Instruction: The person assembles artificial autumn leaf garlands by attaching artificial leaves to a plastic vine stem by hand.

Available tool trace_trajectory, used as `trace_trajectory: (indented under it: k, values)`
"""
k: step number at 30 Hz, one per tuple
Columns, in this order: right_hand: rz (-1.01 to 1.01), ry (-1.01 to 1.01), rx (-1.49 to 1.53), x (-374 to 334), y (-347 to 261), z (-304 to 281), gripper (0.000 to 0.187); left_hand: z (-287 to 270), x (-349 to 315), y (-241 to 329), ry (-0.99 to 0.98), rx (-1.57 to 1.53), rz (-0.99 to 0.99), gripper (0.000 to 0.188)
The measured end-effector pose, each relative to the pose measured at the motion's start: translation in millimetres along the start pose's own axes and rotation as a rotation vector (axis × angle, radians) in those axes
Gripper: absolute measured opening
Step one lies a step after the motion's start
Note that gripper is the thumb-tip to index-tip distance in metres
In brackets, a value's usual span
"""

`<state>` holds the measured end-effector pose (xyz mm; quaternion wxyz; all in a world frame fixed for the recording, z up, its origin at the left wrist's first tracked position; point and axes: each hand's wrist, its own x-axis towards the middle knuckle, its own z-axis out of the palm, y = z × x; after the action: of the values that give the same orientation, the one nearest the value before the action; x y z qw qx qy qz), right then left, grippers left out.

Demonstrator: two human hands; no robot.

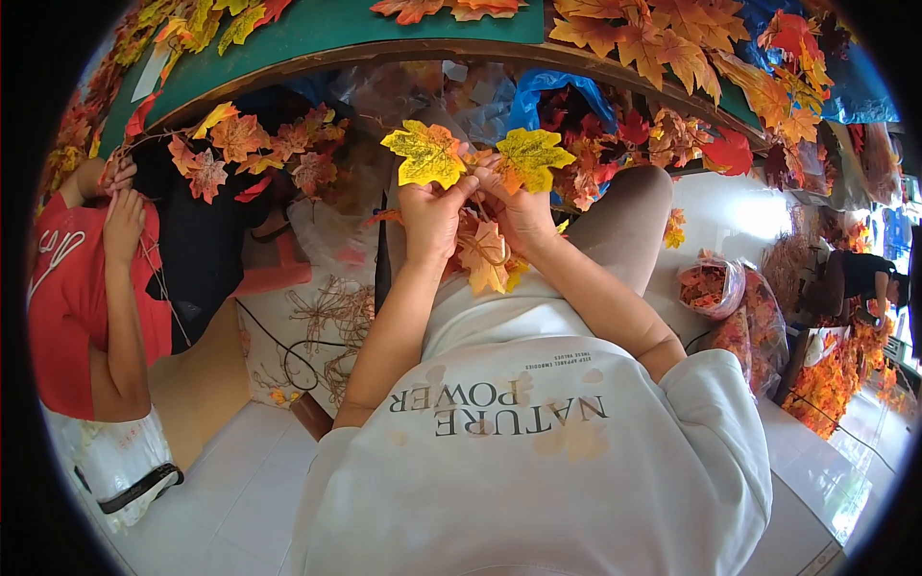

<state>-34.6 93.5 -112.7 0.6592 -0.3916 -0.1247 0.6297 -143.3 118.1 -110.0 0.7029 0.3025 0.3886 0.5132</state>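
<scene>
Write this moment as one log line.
left hand, right hand: close together, holding leaf spray | yellow leaf: upper left | yellow-orange leaf: upper right

From where I stand, the site reads as a small workshop given over to artificial autumn leaves (423, 158): a wood-edged green table (327, 29) bears piles of orange foliage (643, 48), with a blue plastic bag (527, 96) under its edge. Stock sits low around it, with a clear bag of leaves (713, 286) on the white tiled floor (250, 480) and tangled brown stems or cord (331, 322) at left. Work appears shared: a person in a red shirt (72, 278) handles a leafy spray (240, 139), and a person in a dark top (862, 274) is farther back at right.
</scene>
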Motion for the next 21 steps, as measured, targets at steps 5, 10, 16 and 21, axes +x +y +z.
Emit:
trace_trajectory:
  k: [5,10,16,21]
  values:
    - [0.001,0.006,-0.039,4,-1,-6,0.021,-2,2,3,-0.066,0.118,-0.021,0.036]
    - [-0.042,0.009,-0.066,1,-1,-4,0.029,-15,6,2,-0.161,0.197,-0.084,0.02]
    - [-0.253,-0.086,-0.681,0,3,-10,0.019,-23,5,-11,-0.052,0.409,0.03,0.026]
    - [-0.146,-0.309,-0.558,22,-5,-22,0.031,-31,12,1,-0.067,0.135,-0.079,0.024]
